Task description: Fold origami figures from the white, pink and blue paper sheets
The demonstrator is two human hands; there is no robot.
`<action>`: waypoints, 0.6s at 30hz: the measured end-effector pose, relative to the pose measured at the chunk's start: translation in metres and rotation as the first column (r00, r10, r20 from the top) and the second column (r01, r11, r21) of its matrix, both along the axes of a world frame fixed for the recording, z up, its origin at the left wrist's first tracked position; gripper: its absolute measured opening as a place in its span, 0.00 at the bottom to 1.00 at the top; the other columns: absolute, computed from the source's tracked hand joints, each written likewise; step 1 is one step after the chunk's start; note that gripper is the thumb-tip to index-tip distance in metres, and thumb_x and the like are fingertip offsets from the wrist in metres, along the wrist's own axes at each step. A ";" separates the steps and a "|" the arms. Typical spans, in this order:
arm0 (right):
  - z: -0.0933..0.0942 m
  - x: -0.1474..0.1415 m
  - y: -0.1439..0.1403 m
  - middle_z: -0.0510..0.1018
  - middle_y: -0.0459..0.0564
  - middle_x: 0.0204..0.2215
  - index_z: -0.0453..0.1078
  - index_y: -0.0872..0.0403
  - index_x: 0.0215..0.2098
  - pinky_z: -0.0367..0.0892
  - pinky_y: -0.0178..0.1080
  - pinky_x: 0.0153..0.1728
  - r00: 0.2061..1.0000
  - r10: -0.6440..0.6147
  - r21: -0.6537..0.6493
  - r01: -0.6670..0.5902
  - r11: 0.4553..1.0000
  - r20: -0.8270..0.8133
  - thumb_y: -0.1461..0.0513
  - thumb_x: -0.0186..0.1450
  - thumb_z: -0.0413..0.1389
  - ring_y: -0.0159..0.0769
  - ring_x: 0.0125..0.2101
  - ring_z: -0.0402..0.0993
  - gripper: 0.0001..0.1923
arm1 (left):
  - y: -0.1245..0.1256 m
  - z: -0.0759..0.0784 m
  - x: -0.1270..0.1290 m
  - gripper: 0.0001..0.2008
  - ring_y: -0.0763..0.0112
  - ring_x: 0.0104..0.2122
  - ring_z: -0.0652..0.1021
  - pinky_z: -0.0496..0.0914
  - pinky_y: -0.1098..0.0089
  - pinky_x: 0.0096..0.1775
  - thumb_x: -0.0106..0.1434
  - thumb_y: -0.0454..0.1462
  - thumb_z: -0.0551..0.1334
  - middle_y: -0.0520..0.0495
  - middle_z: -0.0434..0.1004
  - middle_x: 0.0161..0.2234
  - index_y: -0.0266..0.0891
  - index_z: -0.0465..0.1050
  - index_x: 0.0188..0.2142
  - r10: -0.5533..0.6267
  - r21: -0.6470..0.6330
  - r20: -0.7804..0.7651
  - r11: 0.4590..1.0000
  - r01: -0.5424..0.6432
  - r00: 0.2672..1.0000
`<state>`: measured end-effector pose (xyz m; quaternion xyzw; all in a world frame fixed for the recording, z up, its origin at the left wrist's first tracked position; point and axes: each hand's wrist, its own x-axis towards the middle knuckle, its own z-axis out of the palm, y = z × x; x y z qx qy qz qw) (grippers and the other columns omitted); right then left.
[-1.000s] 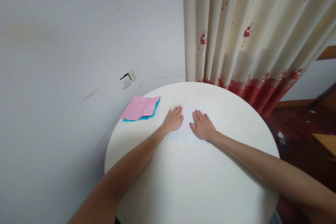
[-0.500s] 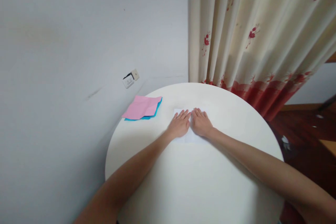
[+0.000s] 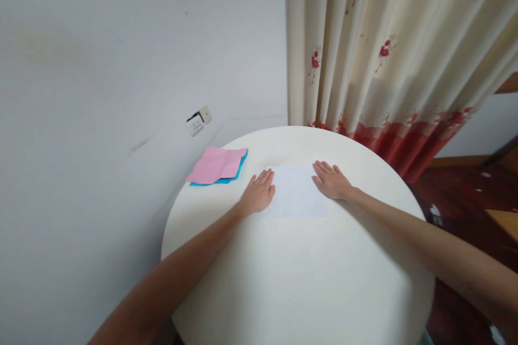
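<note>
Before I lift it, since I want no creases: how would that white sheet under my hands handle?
The white sheet lies thin and flat, so it is probably floppy and light. On the smooth table it may slide when pushed. Left hand and right hand press its ends.

Blue sheet (image 3: 241,165) mostly under pink sheet (image 3: 215,165)

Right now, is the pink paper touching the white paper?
Apart. The head view shows bare table between the pink paper and the white paper.

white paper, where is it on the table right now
In the head view the white paper lies flat between the left hand and right hand.
</note>
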<state>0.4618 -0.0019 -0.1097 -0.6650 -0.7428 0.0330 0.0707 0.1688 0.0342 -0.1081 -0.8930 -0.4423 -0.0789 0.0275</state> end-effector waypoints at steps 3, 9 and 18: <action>0.010 -0.005 0.003 0.51 0.63 0.68 0.48 0.65 0.68 0.45 0.55 0.64 0.995 -0.097 0.061 0.099 0.993 -0.034 0.57 0.73 0.34 0.48 0.67 0.45 0.30 | 0.002 0.009 -0.001 0.27 0.57 0.66 0.56 0.53 0.50 0.63 0.70 0.39 0.43 0.36 0.53 0.67 0.31 0.53 0.66 0.033 0.007 0.001 0.999 -0.033 0.999; 0.016 -0.080 -0.013 0.51 0.62 0.68 0.49 0.66 0.68 0.45 0.49 0.64 0.995 0.072 0.167 -0.059 0.984 -0.071 0.64 0.69 0.39 0.45 0.68 0.44 0.30 | -0.011 0.009 0.050 0.28 0.63 0.67 0.54 0.54 0.57 0.64 0.70 0.37 0.42 0.39 0.50 0.68 0.31 0.48 0.67 -0.115 0.006 0.010 0.993 0.115 0.993; -0.004 -0.054 -0.019 0.49 0.57 0.69 0.47 0.61 0.69 0.42 0.53 0.65 0.997 0.071 0.084 -0.070 0.994 -0.018 0.53 0.72 0.36 0.45 0.68 0.43 0.32 | -0.008 0.000 0.011 0.27 0.60 0.67 0.55 0.52 0.52 0.64 0.72 0.44 0.43 0.43 0.50 0.68 0.39 0.52 0.67 -0.055 0.033 -0.014 0.998 0.055 0.998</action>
